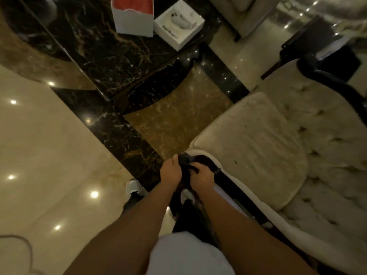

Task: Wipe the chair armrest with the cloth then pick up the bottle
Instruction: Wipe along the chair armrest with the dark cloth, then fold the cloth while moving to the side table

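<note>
A dark cloth is bunched over the front end of the chair's dark wooden armrest. My left hand grips the cloth from the left side. My right hand presses on it from the right, fingers curled into the fabric. The chair is cream, with a tufted back and a wide seat cushion, and fills the right side of the view. No bottle can be made out in this frame.
A dark marble table stands ahead, with a white box with red inside and an open white box holding a pale object. A dark chair is at far right. My feet stand on glossy floor.
</note>
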Tool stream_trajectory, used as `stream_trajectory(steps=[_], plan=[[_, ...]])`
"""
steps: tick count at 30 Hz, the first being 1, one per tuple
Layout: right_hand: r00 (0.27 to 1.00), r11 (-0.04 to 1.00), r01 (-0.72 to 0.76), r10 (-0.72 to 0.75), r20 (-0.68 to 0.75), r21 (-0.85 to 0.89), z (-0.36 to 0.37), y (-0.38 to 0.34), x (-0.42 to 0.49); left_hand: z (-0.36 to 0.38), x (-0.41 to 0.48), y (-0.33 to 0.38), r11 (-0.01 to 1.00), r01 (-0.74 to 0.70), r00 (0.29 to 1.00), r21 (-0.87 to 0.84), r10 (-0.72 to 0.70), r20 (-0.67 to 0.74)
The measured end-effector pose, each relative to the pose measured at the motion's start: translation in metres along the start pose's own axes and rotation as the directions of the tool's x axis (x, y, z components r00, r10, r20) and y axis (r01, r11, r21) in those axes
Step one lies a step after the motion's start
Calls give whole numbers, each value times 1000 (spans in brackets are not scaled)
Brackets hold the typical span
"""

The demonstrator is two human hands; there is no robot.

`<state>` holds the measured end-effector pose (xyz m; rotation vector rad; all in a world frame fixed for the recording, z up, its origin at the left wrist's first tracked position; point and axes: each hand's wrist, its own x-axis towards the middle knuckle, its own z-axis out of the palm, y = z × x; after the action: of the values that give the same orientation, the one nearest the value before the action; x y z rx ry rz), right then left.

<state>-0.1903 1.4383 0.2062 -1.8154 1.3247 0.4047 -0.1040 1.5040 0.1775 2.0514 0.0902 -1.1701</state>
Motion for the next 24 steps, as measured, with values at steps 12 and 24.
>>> stream_trajectory(steps=[12,24], plan=[[868,446,-241,-298,397,862,-66,-103,-17,-162,-1,178,992,101,830,-71,-45,556],[993,272,-70,-75,93,960,-189,-169,95,-148,74,338,993,-112,621,-22,87,779]])
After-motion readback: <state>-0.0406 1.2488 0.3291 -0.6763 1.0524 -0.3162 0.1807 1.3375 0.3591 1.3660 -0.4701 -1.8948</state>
